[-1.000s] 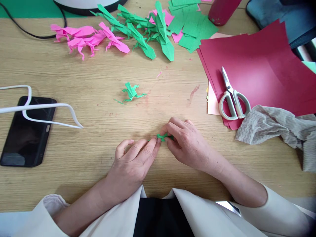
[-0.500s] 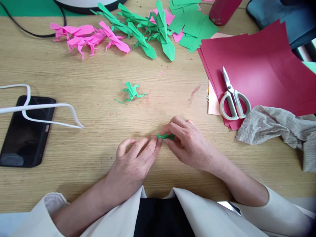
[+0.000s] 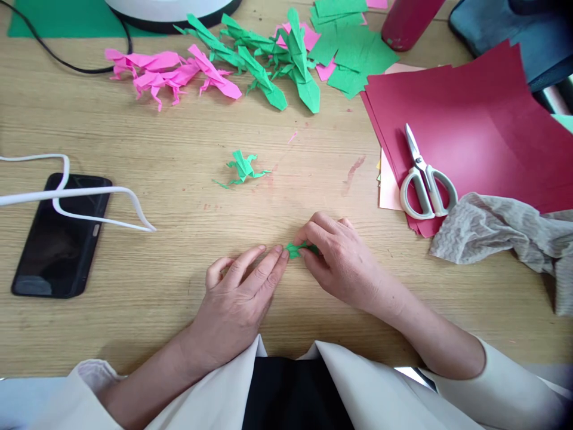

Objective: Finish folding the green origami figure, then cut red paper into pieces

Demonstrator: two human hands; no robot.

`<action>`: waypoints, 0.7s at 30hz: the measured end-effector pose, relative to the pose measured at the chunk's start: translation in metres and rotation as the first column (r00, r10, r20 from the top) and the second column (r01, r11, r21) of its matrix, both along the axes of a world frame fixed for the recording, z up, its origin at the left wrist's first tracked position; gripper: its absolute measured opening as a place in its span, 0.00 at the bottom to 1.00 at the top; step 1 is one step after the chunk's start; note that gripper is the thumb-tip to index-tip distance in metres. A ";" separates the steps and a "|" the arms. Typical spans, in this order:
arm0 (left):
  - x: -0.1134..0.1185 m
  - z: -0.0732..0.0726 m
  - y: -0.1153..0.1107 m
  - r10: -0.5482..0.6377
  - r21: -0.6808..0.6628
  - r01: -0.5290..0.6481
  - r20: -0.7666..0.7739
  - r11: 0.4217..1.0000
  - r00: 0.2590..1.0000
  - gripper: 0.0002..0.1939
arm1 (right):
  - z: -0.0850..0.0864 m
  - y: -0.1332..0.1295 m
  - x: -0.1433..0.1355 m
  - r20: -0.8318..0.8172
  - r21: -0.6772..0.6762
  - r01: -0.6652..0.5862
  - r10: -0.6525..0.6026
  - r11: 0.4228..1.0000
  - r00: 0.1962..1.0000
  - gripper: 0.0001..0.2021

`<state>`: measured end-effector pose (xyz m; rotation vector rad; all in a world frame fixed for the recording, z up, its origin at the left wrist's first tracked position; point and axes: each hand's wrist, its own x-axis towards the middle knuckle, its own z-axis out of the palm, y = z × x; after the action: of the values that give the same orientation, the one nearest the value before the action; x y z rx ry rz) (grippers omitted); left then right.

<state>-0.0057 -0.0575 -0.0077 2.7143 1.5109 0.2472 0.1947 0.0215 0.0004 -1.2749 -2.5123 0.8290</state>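
Note:
A small piece of green folded paper (image 3: 293, 249) lies low over the table between my hands. My right hand (image 3: 342, 257) pinches it between thumb and fingers, hiding its right part. Stretched out nearly flat, the fingers of my left hand (image 3: 244, 283) have their tips at the paper's left end; whether they press on it I cannot tell. Beyond them sits a small green origami frog (image 3: 243, 166), with a thin green paper scrap beside it. Farther back lie several pink origami figures (image 3: 168, 77) and several long green origami figures (image 3: 264, 77).
Silver scissors with grey handles (image 3: 425, 179) rest on dark red paper sheets (image 3: 461, 119) at right, near a crumpled grey cloth (image 3: 487, 230). Green paper pieces (image 3: 358, 54) and a red cylinder (image 3: 409, 24) stand behind. A black phone (image 3: 60, 239) lies left under a white cable (image 3: 111, 191).
My left fingers have drawn slightly left and straightened, baring more of the green paper's left end. The right hand keeps its pinch. The whole view has shifted a little.

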 end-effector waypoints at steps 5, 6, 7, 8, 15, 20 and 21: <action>-0.003 0.001 -0.002 0.017 0.011 -0.017 0.036 1.000 0.999 0.22 | -0.001 -0.001 0.001 -0.013 0.009 0.000 0.000 1.000 1.000 0.04; -0.003 0.000 -0.002 0.011 0.012 -0.011 0.045 1.000 0.999 0.22 | -0.002 -0.001 0.001 -0.013 0.011 0.002 -0.002 1.000 1.000 0.04; -0.004 0.000 -0.002 0.005 0.009 -0.005 0.052 1.000 0.999 0.21 | -0.002 -0.001 0.001 -0.013 0.014 0.003 -0.003 1.000 1.000 0.04; -0.005 0.000 -0.002 0.002 0.007 -0.003 0.058 1.000 0.998 0.21 | -0.002 -0.002 0.001 -0.012 0.018 0.004 -0.004 1.000 1.000 0.04; 0.002 0.002 -0.001 -0.035 0.046 0.035 0.000 0.998 0.999 0.21 | -0.003 -0.002 0.001 -0.001 0.035 -0.011 0.011 0.999 1.000 0.04; 0.007 0.000 0.003 -0.085 0.012 0.085 -0.042 0.996 0.996 0.20 | -0.002 -0.002 0.001 -0.001 0.033 -0.019 0.019 0.999 1.000 0.04; 0.008 -0.001 0.003 -0.095 0.009 0.096 -0.038 0.995 0.995 0.20 | -0.002 -0.002 0.002 -0.002 0.028 -0.022 0.022 0.999 1.000 0.04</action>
<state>0.0020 -0.0541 -0.0086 2.8050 1.3871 0.2035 0.1963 0.0193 -0.0018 -1.2395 -2.5314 0.7962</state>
